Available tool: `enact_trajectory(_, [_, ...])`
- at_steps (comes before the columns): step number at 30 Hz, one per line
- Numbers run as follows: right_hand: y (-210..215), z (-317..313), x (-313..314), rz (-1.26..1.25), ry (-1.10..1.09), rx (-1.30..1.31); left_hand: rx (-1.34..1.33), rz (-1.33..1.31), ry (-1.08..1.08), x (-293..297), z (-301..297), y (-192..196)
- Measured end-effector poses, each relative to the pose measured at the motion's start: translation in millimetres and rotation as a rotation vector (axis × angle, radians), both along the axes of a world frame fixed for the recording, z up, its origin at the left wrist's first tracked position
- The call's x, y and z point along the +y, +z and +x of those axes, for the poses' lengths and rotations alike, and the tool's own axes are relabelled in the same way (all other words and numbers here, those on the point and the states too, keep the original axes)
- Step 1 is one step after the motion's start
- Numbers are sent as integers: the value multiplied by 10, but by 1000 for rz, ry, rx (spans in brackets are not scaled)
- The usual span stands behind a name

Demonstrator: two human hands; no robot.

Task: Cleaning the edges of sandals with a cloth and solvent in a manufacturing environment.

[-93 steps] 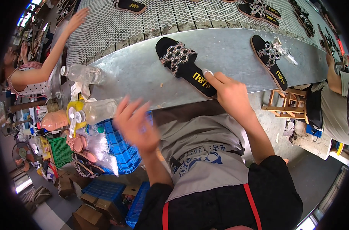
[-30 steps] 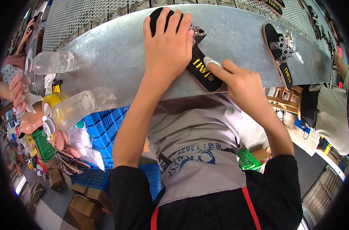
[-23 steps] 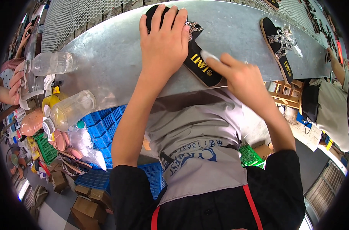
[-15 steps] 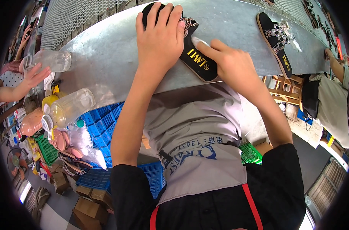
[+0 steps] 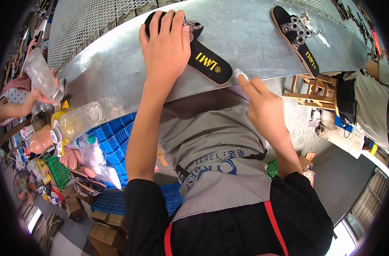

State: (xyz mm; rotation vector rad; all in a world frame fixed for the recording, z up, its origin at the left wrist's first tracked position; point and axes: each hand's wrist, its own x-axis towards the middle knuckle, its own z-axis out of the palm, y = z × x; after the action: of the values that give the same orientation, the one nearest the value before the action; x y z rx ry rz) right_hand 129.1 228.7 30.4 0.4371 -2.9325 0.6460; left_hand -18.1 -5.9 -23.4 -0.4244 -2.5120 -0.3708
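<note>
Two black sandals [image 5: 203, 59] [image 5: 298, 36] lie on the metal table [image 5: 117, 72], and two plastic bottles [image 5: 77, 121] [image 5: 40, 74] are at its left end.

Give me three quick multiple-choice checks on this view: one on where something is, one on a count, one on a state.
1. Where is the left hand?
A. Flat on the front part of the nearer sandal
B. In the blue crate
C. On the wooden stool

2. How many black sandals lie on the metal table?
A. One
B. Two
C. Four

3. How does the right hand stand to the nearer sandal?
A. It presses on the strap
B. It lifts the sandal up
C. It is off the sandal, just past its heel end at the table's edge

Key: 1 A, the left hand covers the strap end of the nearer sandal. 2 B, that one and the far sandal are the only ones on the metal table. 3 C, the right hand has a pale small thing at its fingertips, with a gap to the heel.
</note>
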Motion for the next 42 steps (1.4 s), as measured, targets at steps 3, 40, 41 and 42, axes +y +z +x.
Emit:
enact_trajectory(3, [-73,75,-88,48,-65,-29,-23,-56,46,74,128,21])
enact_trajectory(40, [54,57,-186,-65,-162,-166,-76,-112,58,76,149,-2])
enact_trajectory(41, [77,72,-225,-60,-189,-215,-75,-110,53,79,150,-11])
enact_trajectory(42, [98,70,-263,-54,-217,-263,-74,-107,48,84,147,-19])
